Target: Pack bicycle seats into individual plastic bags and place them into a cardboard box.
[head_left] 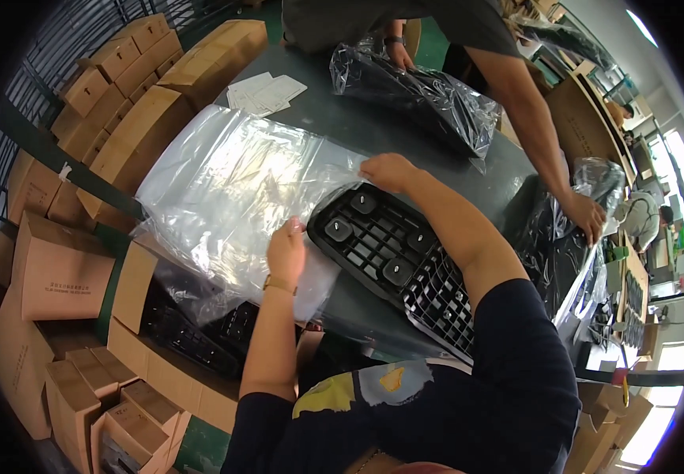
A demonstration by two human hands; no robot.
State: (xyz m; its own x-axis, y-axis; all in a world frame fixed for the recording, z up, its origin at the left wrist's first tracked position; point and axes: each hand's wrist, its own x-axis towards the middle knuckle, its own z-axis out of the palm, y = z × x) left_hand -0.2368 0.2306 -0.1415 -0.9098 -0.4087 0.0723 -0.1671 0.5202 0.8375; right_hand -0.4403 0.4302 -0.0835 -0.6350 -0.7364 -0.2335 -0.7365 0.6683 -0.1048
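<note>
A large clear plastic bag [231, 182] lies spread over the left part of the dark table, bright with reflections. My left hand [285, 254] is closed on its near edge. My right hand [388, 171] grips the far side of the same edge, fingers curled. Between my hands and my body rests a black plastic part [393, 249], slatted at one end and gridded at the other, with several raised square pads. The slatted end is right at the bag's edge; whether it is inside I cannot tell. My right forearm passes above the part.
Across the table [310, 118] a co-worker's hand [399, 55] touches a bagged black part [413, 95]; the other hand [584, 215] is on more bagged parts [551, 237]. White paper sheets [267, 93] lie nearby. An open carton [176, 375] holds black parts; stacked cartons [65, 261] stand left.
</note>
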